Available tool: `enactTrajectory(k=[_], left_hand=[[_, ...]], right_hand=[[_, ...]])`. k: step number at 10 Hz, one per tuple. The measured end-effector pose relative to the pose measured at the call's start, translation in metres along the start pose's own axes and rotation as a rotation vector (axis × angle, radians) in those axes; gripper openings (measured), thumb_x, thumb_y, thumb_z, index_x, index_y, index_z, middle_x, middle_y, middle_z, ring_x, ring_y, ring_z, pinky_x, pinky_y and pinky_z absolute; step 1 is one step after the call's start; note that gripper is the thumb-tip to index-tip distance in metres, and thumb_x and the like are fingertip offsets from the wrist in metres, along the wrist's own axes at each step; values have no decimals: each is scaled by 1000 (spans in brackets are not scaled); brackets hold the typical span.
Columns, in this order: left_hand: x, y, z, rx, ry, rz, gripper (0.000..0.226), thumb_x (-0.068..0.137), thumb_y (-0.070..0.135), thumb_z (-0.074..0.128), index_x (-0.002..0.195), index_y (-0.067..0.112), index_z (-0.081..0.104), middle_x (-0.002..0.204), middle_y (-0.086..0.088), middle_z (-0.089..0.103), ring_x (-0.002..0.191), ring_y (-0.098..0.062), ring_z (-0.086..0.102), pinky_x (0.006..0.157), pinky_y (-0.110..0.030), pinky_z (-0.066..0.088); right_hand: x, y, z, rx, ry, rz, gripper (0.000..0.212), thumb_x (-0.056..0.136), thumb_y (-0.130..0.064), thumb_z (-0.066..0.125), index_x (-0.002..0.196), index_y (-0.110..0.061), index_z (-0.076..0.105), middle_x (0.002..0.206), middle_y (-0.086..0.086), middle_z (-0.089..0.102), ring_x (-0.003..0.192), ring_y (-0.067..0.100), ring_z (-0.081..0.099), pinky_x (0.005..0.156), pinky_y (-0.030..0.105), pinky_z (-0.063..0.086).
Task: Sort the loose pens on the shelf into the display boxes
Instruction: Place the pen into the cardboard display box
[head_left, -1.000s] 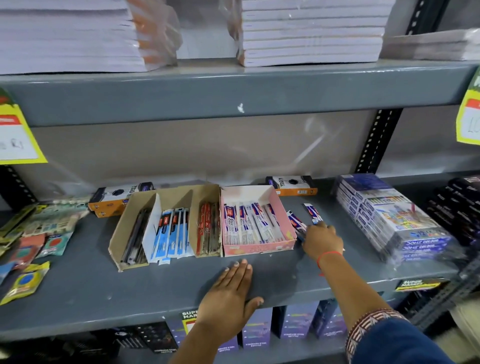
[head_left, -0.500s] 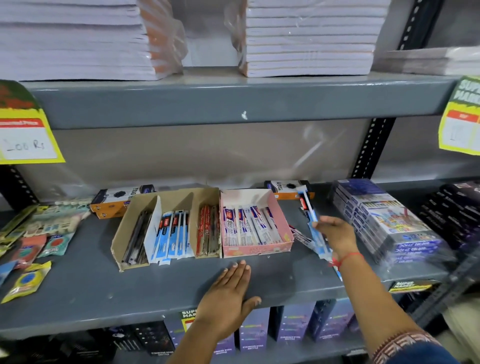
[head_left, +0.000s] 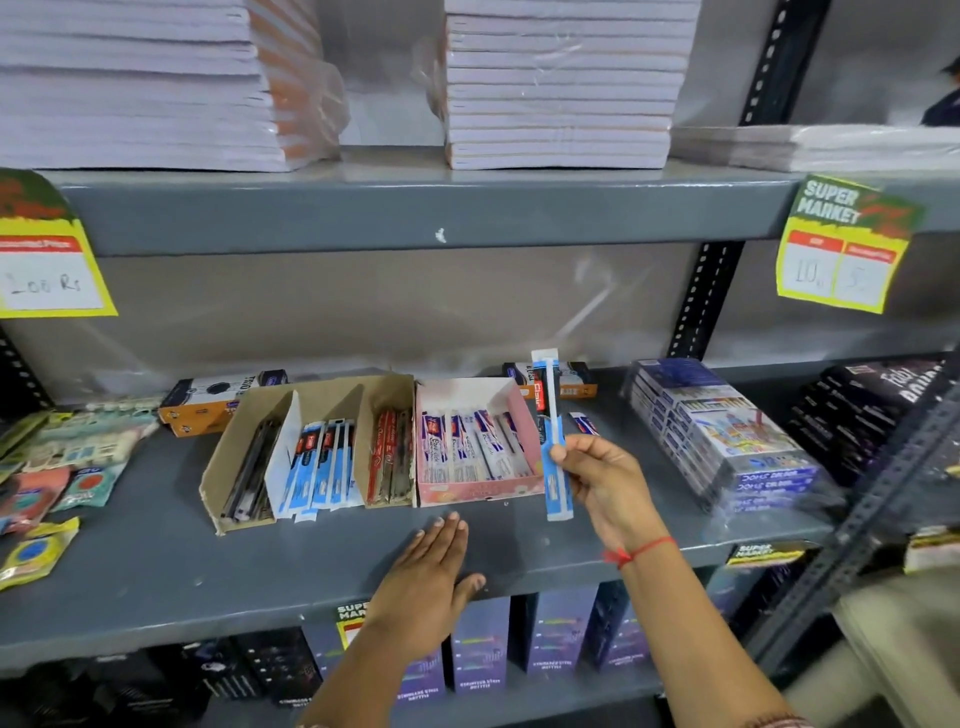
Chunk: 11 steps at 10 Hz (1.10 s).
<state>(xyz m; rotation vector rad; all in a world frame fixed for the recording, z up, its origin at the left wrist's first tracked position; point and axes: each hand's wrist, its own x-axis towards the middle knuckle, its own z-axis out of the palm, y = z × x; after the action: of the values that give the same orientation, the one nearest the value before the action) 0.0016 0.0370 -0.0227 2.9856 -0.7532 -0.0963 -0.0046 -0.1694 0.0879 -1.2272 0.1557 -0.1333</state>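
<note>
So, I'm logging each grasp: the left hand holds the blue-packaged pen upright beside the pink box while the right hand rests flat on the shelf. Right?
Hands swapped. In the head view the right hand holds the blue-packaged pen upright beside the pink box, while the left hand rests flat on the shelf.

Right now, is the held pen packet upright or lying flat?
Upright: the right hand pinches the pen packet near its lower half, above the shelf.

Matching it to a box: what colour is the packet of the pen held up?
Light blue with white, seen in the head view: held pen.
</note>
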Motion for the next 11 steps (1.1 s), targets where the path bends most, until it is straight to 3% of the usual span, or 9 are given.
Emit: enactTrajectory(k=[2,3,5,6,7,8,9,10,11], left_hand=[[-35,-31,-3,-22,36,-118,59,101,43,18,148,13,0,158,-5,-4,145,-18,-4,113,-26,-11],[-66,-77,-12,-73,47,-274,68,95,54,11,148,12,3,158,-5,-2,145,-16,-1,115,-25,-5],[-117,-163,-22,-156,101,-512,74,95,57,27,148,11,6,158,-7,4,145,-17,3,114,-26,-1],[-121,-172,-28,-180,116,-485,115,63,85,-17,147,9,2,158,-9,0,145,-20,0,114,-26,-4],[-117,-172,-27,-203,41,-539,139,40,85,-35,147,6,6,157,-13,3,145,-23,4,115,-28,0],[-118,-172,-28,-101,236,-451,113,80,73,-13,126,-10,49,133,-26,50,120,-35,54,93,-38,48],[-120,-175,-21,-62,115,-458,89,96,53,0,99,-2,70,103,-16,72,89,-28,70,58,-36,57],[-118,-178,-22,-118,134,-467,81,95,56,7,127,-5,51,134,-22,51,121,-28,54,93,-29,47],[-117,-183,-8,-153,77,-482,79,89,63,11,147,12,-1,158,-8,-5,145,-19,-2,115,-28,-1]], right_hand=[[12,16,41,-140,-135,135,26,81,7,62,68,-15,60,52,-7,69,50,3,63,52,16,51],[17,27,87,-237,-238,196,30,78,11,63,67,-16,57,53,-6,66,48,5,62,50,16,52],[35,49,181,-437,-242,202,38,80,18,53,56,-11,48,60,9,54,54,18,51,43,19,47],[50,62,217,-625,-228,193,36,84,12,50,57,-12,56,64,8,53,57,19,53,47,22,47],[63,75,244,-902,-246,141,24,87,-2,51,103,-3,69,92,12,65,94,29,65,75,28,52],[71,90,260,-1059,-227,112,32,89,-6,49,117,-2,63,121,18,64,114,32,59,83,31,48],[81,104,268,-1167,-165,83,33,90,-6,48,119,2,61,125,23,61,116,34,58,86,32,48],[87,113,272,-1287,-128,47,32,90,-5,47,115,8,62,122,28,62,114,37,60,93,38,49],[88,117,274,-1322,-138,18,30,91,-4,45,111,7,64,118,26,65,111,37,61,90,37,50]])
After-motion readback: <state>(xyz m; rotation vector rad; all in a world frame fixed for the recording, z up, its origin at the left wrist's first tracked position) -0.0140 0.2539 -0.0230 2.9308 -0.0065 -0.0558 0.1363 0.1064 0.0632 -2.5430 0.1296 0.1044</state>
